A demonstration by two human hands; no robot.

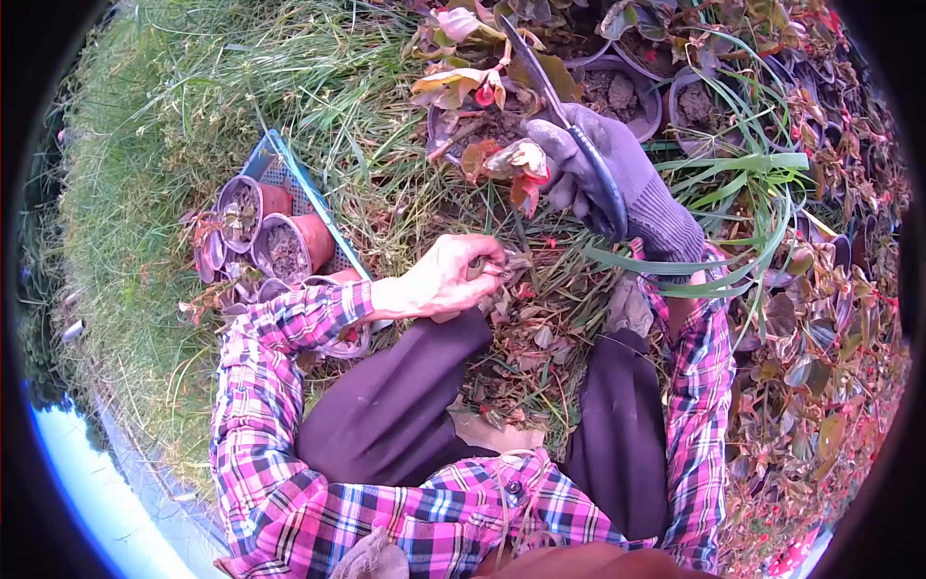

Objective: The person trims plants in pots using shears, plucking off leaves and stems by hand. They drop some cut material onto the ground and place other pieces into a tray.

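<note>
By one knee (453,334), curled left hand (449,276) pinches perhaps leaves (515,261); right hand (625,169) clasps bladed tool (598,172).

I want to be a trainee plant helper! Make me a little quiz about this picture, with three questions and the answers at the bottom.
1. Pick one: what colour is the rim of the crate near the plant pots?
a) yellow
b) blue
c) black

2. True or false: the left hand is bare.

3. Fill in the missing word: the right hand, which holds a bladed tool, wears a ____.

Key
1. b
2. True
3. glove
</note>
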